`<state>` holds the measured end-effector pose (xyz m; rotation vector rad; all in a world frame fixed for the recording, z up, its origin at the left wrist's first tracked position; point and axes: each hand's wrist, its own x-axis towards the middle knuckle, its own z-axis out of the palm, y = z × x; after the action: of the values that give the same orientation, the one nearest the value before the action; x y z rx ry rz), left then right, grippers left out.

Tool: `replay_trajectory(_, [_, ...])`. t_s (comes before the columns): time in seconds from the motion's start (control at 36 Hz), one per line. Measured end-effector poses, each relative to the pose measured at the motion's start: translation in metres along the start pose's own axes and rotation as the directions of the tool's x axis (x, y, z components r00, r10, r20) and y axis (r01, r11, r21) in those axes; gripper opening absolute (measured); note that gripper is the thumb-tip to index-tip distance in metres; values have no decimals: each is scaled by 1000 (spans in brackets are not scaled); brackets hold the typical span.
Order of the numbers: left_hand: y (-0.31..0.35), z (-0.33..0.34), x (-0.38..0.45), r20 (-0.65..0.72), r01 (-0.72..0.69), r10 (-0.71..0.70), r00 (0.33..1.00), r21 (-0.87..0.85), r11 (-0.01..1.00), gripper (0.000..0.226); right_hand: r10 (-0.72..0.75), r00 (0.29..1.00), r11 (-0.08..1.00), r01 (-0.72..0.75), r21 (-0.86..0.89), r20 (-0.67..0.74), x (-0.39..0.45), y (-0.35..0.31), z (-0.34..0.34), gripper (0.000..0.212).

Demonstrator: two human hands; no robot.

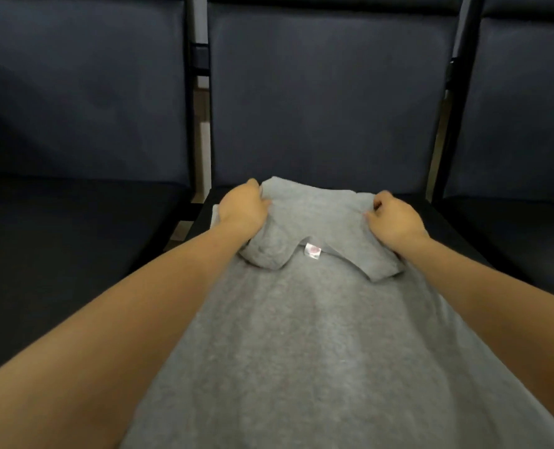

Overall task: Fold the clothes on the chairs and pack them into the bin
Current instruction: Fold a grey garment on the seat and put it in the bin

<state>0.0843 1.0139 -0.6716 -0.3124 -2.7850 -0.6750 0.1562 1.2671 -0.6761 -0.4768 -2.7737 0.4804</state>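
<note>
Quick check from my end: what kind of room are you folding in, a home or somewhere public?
Probably a waiting area or hall, not a home: a row of matching dark padded chairs joined by black metal frames, pale floor in the gaps. Both hands grip the grey shirt on the middle seat.

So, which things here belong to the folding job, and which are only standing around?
Part of the job:
- grey shirt, with its label
- left hand and right hand, both gripping the shirt's far end
- middle chair, under the shirt

Just there:
- left chair
- right chair

No bin is in view.
</note>
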Motion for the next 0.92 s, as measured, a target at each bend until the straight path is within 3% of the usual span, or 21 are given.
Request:
replay_trajectory(0.22, [10,11,12,83,57,-53,995,-56,997,76,26,990,992,-43,121,137,31,-4,-1,67])
replay_trajectory(0.31, [20,3,-10,21,-86,89,996,-103,991,71,-1,979,985,-34,167,204,15,-8,-11,74])
replay_trajectory(0.36, [25,-1,-25,37,-278,283,958,-105,955,52,-70,976,991,45,124,206,-4,-10,-17,72])
replay_trajectory(0.42, [26,-6,-40,204,-430,437,876,-78,899,28,-162,974,985,151,77,158,-26,-14,-23,65])
replay_trajectory(0.47, [27,-14,-56,345,-538,515,785,-35,842,26,-216,968,976,210,55,128,-49,-16,-34,57])
replay_trajectory(0.53, [29,-25,-71,343,-557,531,775,-25,830,29,-232,964,972,227,56,128,-68,-16,-44,49])
replay_trajectory(0.61, [33,-41,-93,251,-496,498,830,-74,865,36,-245,958,963,222,153,150,-100,-13,-60,34])
replay_trajectory(0.69, [43,-58,-124,199,-464,485,851,-145,874,26,-276,942,950,238,200,189,-137,-12,-76,14])
replay_trajectory(0.75, [52,-71,-155,210,-457,490,846,-187,870,24,-305,926,937,250,244,220,-167,-13,-90,13])
replay_trajectory(0.83, [60,-89,-204,275,-477,535,799,-251,842,24,-389,868,907,301,296,309,-215,-12,-110,21])
replay_trajectory(0.92, [61,-106,-246,432,-545,594,678,-246,801,33,-471,736,875,319,364,487,-257,-2,-117,22])
